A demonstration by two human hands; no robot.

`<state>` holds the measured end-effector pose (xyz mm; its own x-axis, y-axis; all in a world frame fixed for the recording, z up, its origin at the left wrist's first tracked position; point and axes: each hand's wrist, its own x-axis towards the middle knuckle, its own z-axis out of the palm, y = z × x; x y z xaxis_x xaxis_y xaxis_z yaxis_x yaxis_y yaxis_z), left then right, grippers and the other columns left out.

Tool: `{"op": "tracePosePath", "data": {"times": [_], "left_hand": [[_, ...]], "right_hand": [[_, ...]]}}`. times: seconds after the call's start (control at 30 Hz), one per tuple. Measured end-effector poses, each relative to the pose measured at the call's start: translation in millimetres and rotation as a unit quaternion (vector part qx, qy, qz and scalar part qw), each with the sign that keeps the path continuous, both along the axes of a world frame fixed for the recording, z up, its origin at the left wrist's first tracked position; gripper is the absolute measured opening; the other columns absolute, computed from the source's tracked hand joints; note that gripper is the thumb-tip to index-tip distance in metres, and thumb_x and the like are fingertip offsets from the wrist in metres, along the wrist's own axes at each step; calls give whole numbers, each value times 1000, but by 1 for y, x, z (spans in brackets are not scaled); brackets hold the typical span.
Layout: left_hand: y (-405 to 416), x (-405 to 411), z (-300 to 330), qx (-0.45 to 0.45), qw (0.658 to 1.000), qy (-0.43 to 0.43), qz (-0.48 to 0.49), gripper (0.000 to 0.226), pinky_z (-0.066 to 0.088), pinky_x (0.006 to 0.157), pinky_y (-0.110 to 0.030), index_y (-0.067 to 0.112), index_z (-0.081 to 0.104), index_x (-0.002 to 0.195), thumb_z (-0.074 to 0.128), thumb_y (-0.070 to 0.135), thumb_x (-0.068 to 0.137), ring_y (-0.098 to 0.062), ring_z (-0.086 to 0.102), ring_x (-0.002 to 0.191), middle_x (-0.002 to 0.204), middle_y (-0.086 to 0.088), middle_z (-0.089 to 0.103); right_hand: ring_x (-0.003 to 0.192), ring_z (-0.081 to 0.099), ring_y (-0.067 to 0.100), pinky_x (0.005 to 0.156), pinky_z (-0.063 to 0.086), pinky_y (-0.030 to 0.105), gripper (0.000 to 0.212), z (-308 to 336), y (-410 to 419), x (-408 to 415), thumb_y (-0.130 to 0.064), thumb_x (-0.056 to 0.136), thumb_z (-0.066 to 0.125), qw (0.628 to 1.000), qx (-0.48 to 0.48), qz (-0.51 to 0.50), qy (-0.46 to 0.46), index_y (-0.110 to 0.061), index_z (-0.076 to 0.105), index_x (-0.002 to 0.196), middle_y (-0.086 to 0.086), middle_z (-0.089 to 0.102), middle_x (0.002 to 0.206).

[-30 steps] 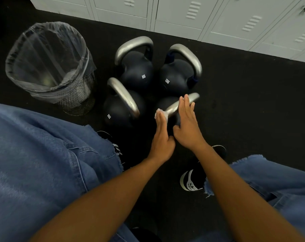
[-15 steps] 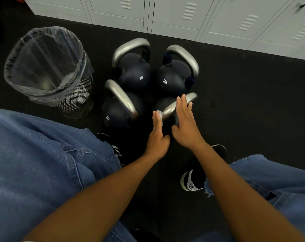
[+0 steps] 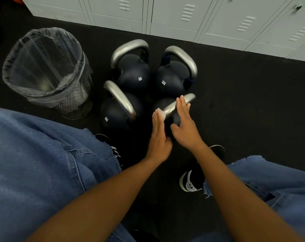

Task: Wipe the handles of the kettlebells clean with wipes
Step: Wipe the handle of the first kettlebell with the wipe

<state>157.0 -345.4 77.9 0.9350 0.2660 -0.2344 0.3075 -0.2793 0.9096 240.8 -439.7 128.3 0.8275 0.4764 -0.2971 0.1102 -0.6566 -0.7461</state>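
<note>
The left hand (image 3: pixel 158 135) is pressing a wipe (image 3: pixel 160 114) with flat fingers onto the handle's near left end. The silver handle (image 3: pixel 178 105) is running far-right, with the flat right hand (image 3: pixel 185 126) lying beside it.

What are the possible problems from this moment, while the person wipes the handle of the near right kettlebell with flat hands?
1. The left hand only presses the wipe against the handle with straight fingers, so the wipe may slip off onto the floor.
2. The right hand lies flat along the handle, so its underside may remain unwiped.
3. The four kettlebells stand close together; fingers could get pinched against the neighbouring handle.
</note>
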Motion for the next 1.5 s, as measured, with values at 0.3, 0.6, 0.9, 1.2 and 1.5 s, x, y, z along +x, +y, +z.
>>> {"op": "tracePosePath", "data": {"times": [0.3,0.6,0.9,1.2,1.5], "left_hand": [[0,0,3,-15,999,34,8,105,13,125,-29,29,-25,157,44,-13,89,-11,-9,156,168,9,-23],[15,6,-9,-76,986,146,20,96,39,116,-45,34,-14,160,48,1,95,-27,41,144,167,-8,25],[-18,9,11,190,981,-23,0,100,-1,129,-39,7,-21,158,50,-7,89,-22,-24,154,167,-8,-26],[-8,16,5,292,953,-61,-50,95,1,129,-44,2,-10,160,55,-2,91,-28,-17,156,169,-16,-17],[0,26,13,302,935,-121,-140,99,-3,128,-41,22,-28,157,55,28,103,-17,-17,156,169,-4,-18]], "right_hand": [[155,-17,12,122,31,54,96,0,-6,5,7,90,49,1000,17,10,-3,-31,5,166,-30,-12,165],[157,-7,11,123,34,40,87,2,-12,9,8,92,49,999,38,3,-12,-31,19,165,-24,3,169],[133,50,-5,111,39,11,48,10,-12,13,6,95,49,975,118,-171,-82,-17,68,133,-9,57,145],[132,54,3,114,43,25,45,6,-17,7,2,95,52,970,88,-143,-176,-15,66,134,-3,61,141],[146,42,6,122,34,38,47,2,-12,1,-10,103,44,971,95,8,-218,-11,52,149,3,52,154]]}}
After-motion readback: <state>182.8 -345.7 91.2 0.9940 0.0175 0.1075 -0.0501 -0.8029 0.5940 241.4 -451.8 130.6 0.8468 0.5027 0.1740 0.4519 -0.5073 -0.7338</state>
